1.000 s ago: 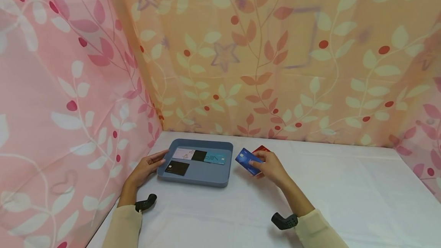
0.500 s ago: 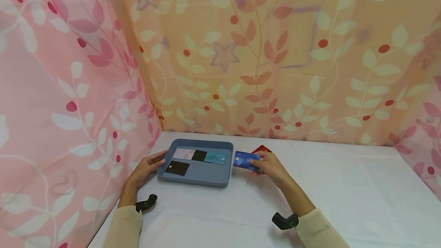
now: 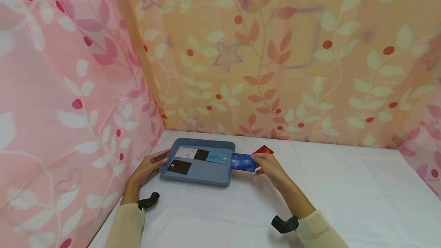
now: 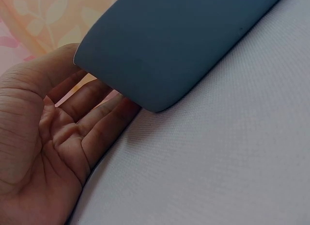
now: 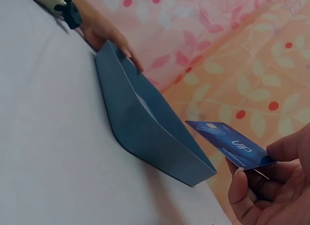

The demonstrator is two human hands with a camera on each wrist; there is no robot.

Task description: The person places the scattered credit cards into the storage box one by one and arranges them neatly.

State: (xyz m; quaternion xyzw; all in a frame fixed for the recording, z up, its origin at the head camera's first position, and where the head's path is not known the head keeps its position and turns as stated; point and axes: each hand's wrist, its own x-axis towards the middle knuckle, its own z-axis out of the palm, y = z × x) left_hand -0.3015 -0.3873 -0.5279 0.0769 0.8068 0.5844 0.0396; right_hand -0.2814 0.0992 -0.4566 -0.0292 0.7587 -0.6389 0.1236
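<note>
My left hand (image 3: pixel 146 168) holds the left side of a blue-grey tray (image 3: pixel 196 181), its thumb over the rim and its fingers along the outer wall. Between the thumb and fingers of my right hand (image 3: pixel 270 169) is a dark blue VIP card (image 3: pixel 242 162), face up. That card's left edge reaches the tray's right rim; the right wrist view shows the card (image 5: pixel 232 145) raised beside the wall. Inside the tray lie a pale pink card (image 3: pixel 186 153), a small black piece (image 3: pixel 201 155), a teal VIP card (image 3: pixel 217 157) and a black card (image 3: pixel 179 167) in front.
A red card (image 3: pixel 264 149) shows behind my right hand, partly hidden; whether it lies on the table or is held cannot be told. White cloth (image 3: pixel 327 186) covers the table. A pink patterned curtain (image 3: pixel 86 125) stands close at left, an orange one (image 3: pixel 258 49) at the back.
My right hand has turned the blue card from slanted to nearly level and shifted it left to the tray's right rim. The left hand stays on the tray.
</note>
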